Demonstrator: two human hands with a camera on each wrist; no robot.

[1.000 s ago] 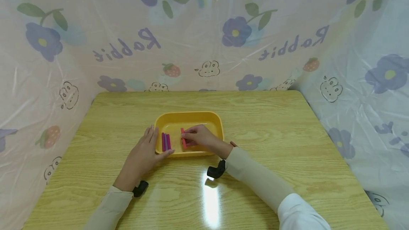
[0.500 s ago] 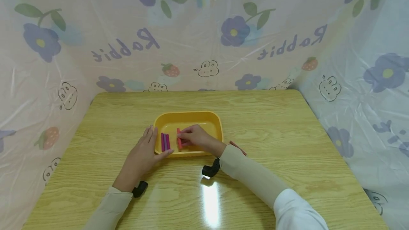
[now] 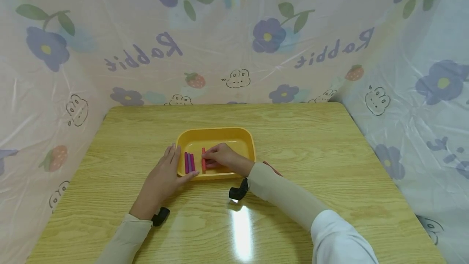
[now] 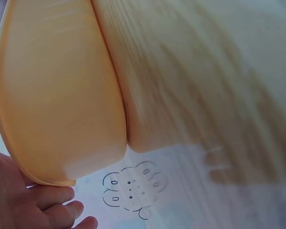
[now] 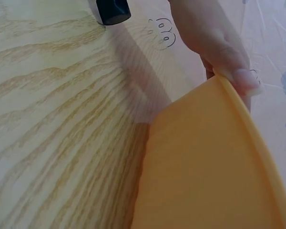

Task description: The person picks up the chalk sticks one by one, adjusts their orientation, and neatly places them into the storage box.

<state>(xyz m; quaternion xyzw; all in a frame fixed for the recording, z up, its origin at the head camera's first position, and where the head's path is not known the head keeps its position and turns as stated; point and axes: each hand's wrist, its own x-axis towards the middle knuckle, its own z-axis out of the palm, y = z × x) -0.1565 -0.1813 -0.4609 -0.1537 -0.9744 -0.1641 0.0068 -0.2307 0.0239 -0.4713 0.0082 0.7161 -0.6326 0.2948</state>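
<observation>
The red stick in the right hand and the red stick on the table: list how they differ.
The held stick is pinched by the right hand, inside the yellow tray; the table stick lies outside. The held stick points nearly straight ahead; the table stick slants. The held stick looks brighter, the table stick darker. Both are slim and red.

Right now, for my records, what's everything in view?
Tray: 1, yellow, on table
Grouped sticks: 3, magenta, purple, magenta, tray's left end
Held stick: 1, red, in tray
Loose stick: 1, dark red, right of tray
Table: 1, yellowish wood, under tray
Printed sheeting: count unclear, pale, around table
Wrist cameras: 2, black, one per wrist
Sleeves: 2, beige, right also white, forearms
Left hand: 1, bare, tray's left end
Right hand: 1, bare, pinching held stick
</observation>
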